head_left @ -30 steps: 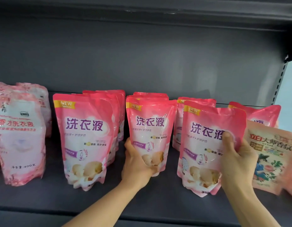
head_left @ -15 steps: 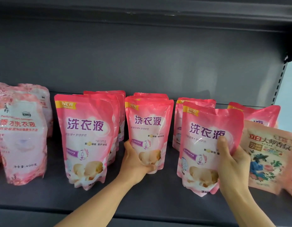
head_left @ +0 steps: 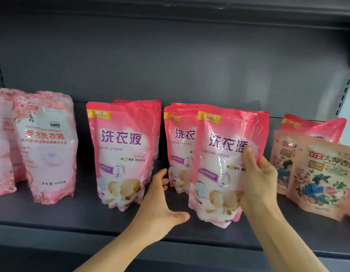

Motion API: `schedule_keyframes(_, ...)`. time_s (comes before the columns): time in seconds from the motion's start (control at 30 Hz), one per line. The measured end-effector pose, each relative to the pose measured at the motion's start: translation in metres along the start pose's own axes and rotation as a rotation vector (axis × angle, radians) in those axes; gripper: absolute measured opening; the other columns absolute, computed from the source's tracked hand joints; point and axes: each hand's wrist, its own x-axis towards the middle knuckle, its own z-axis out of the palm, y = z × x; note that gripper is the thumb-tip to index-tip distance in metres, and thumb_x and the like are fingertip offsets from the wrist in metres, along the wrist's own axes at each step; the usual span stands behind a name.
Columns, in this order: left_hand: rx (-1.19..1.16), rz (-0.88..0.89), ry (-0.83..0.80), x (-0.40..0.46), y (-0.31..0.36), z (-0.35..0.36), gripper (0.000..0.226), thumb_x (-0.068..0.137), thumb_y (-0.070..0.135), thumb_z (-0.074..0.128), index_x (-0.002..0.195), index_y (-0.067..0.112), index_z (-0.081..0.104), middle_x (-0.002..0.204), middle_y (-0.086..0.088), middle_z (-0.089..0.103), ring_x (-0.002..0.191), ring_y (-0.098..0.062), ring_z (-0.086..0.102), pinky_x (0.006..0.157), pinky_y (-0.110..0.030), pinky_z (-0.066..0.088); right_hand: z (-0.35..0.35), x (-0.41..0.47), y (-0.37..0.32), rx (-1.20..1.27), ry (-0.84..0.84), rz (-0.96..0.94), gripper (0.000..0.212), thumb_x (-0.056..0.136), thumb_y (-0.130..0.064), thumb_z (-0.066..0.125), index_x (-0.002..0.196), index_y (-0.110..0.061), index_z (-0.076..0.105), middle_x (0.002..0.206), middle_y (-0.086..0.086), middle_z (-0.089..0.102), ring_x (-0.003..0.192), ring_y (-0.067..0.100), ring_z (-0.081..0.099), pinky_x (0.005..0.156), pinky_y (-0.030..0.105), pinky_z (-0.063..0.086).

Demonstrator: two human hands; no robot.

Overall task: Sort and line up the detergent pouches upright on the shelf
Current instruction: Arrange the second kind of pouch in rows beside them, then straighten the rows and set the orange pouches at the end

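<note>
Gripping the front pink pouch (head_left: 223, 169) along its right edge, the right hand (head_left: 257, 179) with thumb across the printed face and fingers curled behind; pouch upright, slightly tilted, base on or just above the dark shelf (head_left: 91, 218), cannot tell which. Overlapping the row of like pouches (head_left: 179, 146) right behind it. Reaching in between two pouch stacks, the left hand (head_left: 160, 205), fingers straight and spread, thumb out toward the held pouch, holding nothing. Standing upright just left of that hand, another pink pouch (head_left: 121, 154) with more behind it. Farther left, pale pink pouches (head_left: 46, 146), upright, well apart from the hands. At the right, floral pouches (head_left: 323, 177) leaning, with a further pink pouch (head_left: 315, 128) behind them.
</note>
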Motion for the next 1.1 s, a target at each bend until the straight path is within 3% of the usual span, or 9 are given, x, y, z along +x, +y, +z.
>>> schedule_keyframes(0.07,-0.02,0.036,-0.028,-0.006,0.001,-0.003,0.107,0.063,0.02,0.084,0.131,0.05,0.006,0.116,0.036,0.032,0.108,0.021,0.037,0.084,0.0,0.031,0.015,-0.004,0.006,0.005,-0.013,0.018,0.025,0.093,-0.03,0.054,0.079,-0.012,0.064,0.079,0.013,0.064,0.076,0.031,0.061,0.076,0.049,0.052)
schedule_keyframes(0.2,-0.16,0.057,-0.044,-0.011,0.006,-0.006,0.112,0.057,0.019,0.089,0.131,0.048,0.01,0.119,0.03,0.043,0.101,0.03,0.04,0.072,0.006,0.036,0.036,-0.01,0.015,0.011,-0.054,0.027,0.025,0.093,-0.032,0.054,0.078,-0.015,0.064,0.075,0.011,0.061,0.079,0.031,0.06,0.085,0.049,0.048)
schedule_keyframes(0.33,-0.298,0.074,-0.029,-0.012,0.013,-0.002,0.102,0.056,-0.002,0.087,0.123,0.039,0.022,0.106,0.024,0.053,0.09,0.027,0.052,0.066,-0.001,0.045,0.046,-0.016,0.021,0.014,-0.093,0.038,0.033,0.093,-0.031,0.053,0.08,-0.002,0.062,0.073,0.014,0.064,0.071,0.03,0.061,0.068,0.043,0.055)
schedule_keyframes(0.57,-0.242,0.117,0.051,0.001,-0.001,0.01,0.103,0.044,0.02,0.092,0.109,0.062,0.025,0.108,0.022,0.063,0.1,0.008,0.061,0.084,-0.027,0.056,0.041,-0.02,0.02,-0.058,-0.141,-0.046,0.029,0.094,-0.031,0.05,0.09,-0.006,0.065,0.082,0.007,0.073,0.075,0.021,0.071,0.067,0.036,0.058)
schedule_keyframes(0.73,-0.191,0.107,0.06,0.002,-0.002,0.01,0.093,0.045,0.02,0.087,0.107,0.052,0.025,0.105,0.019,0.06,0.094,0.013,0.059,0.078,-0.021,0.056,0.041,-0.002,-0.015,-0.127,-0.106,-0.259,0.019,0.09,-0.021,0.059,0.072,-0.017,0.058,0.059,-0.01,0.055,0.059,0.004,0.048,0.057,0.02,0.044)
schedule_keyframes(0.87,-0.124,0.089,0.06,0.001,-0.001,0.008,0.088,0.051,0.022,0.086,0.106,0.047,0.024,0.102,0.021,0.057,0.089,0.01,0.059,0.074,-0.017,0.055,0.047,0.018,-0.035,-0.182,-0.136,-0.331,0.035,0.09,-0.021,0.062,0.076,0.011,0.057,0.068,0.025,0.056,0.065,0.022,0.045,0.064,0.037,0.043)
schedule_keyframes(0.93,-0.078,0.085,0.068,0.0,0.0,0.008,0.083,0.053,0.025,0.085,0.104,0.043,0.023,0.1,0.021,0.058,0.087,0.005,0.061,0.073,-0.017,0.055,0.047,0.021,-0.035,-0.153,-0.116,-0.271,0.042,0.091,-0.024,0.061,0.077,0.015,0.05,0.068,0.02,0.051,0.067,0.023,0.041,0.065,0.039,0.039)
schedule_keyframes(1.03,-0.026,0.076,0.081,-0.001,0.002,0.009,0.082,0.054,0.029,0.083,0.104,0.041,0.019,0.1,0.02,0.058,0.087,0.002,0.063,0.073,-0.017,0.056,0.049,0.022,-0.033,-0.139,-0.065,-0.192,0.039,0.093,-0.025,0.057,0.061,-0.006,0.045,0.06,0.009,0.036,0.06,0.023,0.029,0.06,0.035,0.032)
schedule_keyframes(1.1,-0.025,0.072,0.085,-0.002,0.002,0.009,0.084,0.055,0.028,0.083,0.106,0.039,0.018,0.102,0.02,0.057,0.089,0.001,0.062,0.072,-0.015,0.055,0.051,0.021,-0.033,-0.172,-0.088,-0.214,0.039,0.093,-0.025,0.056,0.064,-0.002,0.045,0.061,0.009,0.035,0.061,0.023,0.028,0.06,0.036,0.031)
